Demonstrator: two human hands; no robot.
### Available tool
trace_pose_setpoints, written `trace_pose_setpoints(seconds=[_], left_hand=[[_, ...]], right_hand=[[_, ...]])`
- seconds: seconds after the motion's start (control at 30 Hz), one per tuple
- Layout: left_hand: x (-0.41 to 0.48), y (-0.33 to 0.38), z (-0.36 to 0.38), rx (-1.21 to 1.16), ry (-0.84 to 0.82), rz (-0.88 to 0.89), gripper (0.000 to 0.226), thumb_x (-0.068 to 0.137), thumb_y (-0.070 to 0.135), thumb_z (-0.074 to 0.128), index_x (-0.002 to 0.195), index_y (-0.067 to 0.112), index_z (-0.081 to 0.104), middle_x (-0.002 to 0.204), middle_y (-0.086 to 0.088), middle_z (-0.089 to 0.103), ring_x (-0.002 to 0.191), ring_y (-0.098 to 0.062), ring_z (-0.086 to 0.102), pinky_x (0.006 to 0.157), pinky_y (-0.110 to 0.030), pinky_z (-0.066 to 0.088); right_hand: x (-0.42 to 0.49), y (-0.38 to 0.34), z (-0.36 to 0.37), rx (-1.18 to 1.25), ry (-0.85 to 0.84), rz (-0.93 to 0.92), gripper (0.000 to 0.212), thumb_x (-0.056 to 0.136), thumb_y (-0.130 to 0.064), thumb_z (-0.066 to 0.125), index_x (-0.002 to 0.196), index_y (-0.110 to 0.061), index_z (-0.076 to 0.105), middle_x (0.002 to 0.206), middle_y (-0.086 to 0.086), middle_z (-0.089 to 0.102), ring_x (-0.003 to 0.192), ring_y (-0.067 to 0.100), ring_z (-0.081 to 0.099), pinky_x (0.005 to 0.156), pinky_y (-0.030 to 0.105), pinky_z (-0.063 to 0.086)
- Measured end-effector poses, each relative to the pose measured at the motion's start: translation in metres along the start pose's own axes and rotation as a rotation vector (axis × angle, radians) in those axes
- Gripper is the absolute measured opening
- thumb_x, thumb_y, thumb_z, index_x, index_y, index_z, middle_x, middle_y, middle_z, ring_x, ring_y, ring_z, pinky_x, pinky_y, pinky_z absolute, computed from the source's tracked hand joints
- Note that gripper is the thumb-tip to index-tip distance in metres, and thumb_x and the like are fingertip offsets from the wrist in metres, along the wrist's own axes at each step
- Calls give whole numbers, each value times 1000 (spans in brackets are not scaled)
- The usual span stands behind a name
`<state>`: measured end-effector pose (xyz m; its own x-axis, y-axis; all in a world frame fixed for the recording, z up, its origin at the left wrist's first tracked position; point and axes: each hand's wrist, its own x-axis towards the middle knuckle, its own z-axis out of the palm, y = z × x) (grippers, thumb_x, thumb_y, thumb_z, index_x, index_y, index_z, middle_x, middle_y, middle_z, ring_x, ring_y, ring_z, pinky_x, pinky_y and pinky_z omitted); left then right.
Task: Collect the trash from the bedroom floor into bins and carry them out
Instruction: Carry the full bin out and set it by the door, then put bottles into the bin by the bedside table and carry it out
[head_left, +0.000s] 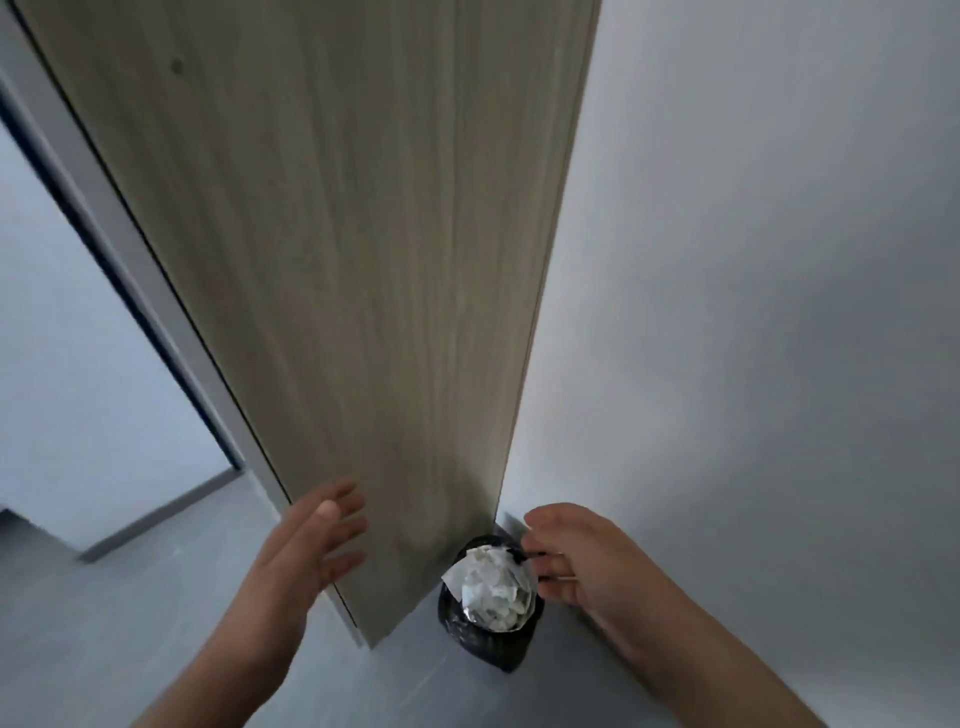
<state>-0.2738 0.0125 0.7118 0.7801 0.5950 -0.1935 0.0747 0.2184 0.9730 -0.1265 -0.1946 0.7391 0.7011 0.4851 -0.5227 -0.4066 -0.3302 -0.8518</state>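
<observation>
Two bare forearms reach in from the bottom edge over the grey floor (130, 623). The left hand (311, 545) is released, its fingers straight and spread, held in front of the lower face of the door near its free edge; it is blurred, and whether the fingertips touch the wood cannot be told. The right hand (576, 556) is curled, its thumb and fingers pinching the rim of a black trash bag (488, 639) on the side nearest the wall. The bag is in the corner where the door meets the wall, just beside the door's lower corner, its mouth open upward and filled to the top with crumpled white paper (493, 587), one sheet poking out over the left of the rim. Whether the bag rests on the floor or hangs just above it cannot be told. Behind the hands the pale wood-grain door (337, 260) stands swung open against the plain white wall (753, 260) on the right, with a short piece of grey skirting (511, 522) showing at the foot of the wall just above the bag. Farther off on the left runs the grey door frame (104, 208), and through the opening a second white wall (62, 338) with a grey skirting board (156, 514) along its base
</observation>
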Motion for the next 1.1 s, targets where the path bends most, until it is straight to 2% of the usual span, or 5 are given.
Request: trace_pose_setpoints(seconds=[0.33,0.47,0.53,0.63,1.1], left_hand=[[-95,44,-180,-91,382,151,86,46,77,69,116,27,63,120,6,67,112,-12,62,92,-39,48],[-150,55,-278,-128,557,172,73,53,64,67,113,22,65,117,2,68,112,-17,62,91,-41,49],[-183,57,-323,-135,641,185,77,48,66,71,111,21,65,115,1,69,110,-17,64,89,-41,49],[-231,54,-377,-128,741,198,94,35,77,74,110,21,66,115,-1,69,106,-15,65,86,-41,48],[-257,68,-556,-205,954,241,99,23,79,75,104,23,69,109,2,72,102,-12,67,82,-37,49]], right_hand=[[-11,-24,170,-88,-237,-110,17,88,-17,63,103,-10,66,101,17,70,87,28,62,71,37,50],[-37,-28,276,-212,-386,-151,90,15,-55,87,96,-19,71,101,9,72,95,24,66,70,34,53],[-54,-24,327,-227,-469,-185,64,41,-61,85,93,-23,74,106,7,70,101,23,65,73,34,52],[-66,-12,394,-254,-576,-218,15,90,-25,59,100,-23,70,108,6,71,105,20,64,86,40,52],[-47,-17,652,-446,-756,-305,19,96,-22,52,108,-33,62,119,0,61,110,16,59,94,39,52]])
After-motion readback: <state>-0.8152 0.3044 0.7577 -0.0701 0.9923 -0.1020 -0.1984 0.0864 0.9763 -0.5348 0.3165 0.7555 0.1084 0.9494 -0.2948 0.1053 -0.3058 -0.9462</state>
